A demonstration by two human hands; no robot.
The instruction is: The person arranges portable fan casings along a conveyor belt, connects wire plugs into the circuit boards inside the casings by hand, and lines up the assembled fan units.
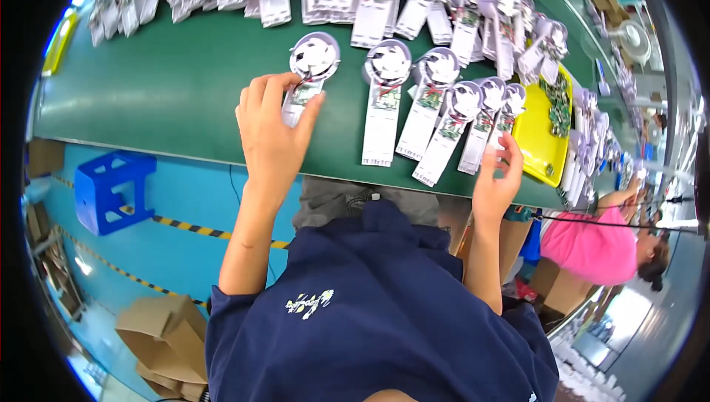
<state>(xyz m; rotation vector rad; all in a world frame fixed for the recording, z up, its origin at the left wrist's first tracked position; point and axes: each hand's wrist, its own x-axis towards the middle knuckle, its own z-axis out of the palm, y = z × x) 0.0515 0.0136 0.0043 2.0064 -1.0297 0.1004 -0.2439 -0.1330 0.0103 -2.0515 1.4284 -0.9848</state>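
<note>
My left hand [272, 125] is closed on a small handheld fan unit [315, 58]. Its round white fan head points away from me; the thumb and fingers straddle the handle, where a green circuit board and dark wires show. To the right, a row of similar opened fan units [381, 125] lies on the table, with white handles, green boards and red wires. My right hand [497, 180] is at the table's near edge, fingers loosely curled and apart, beside the rightmost handle of that row. Whether its fingertips touch that handle is hard to tell.
A yellow tray [543, 143] holding green circuit boards sits right of the row on the green table [148, 91]. Many more fan units [377, 2] are heaped along the far side. A blue stool [115, 187] and a cardboard box [166, 332] stand on the floor at left. A person in pink [592, 247] works at right.
</note>
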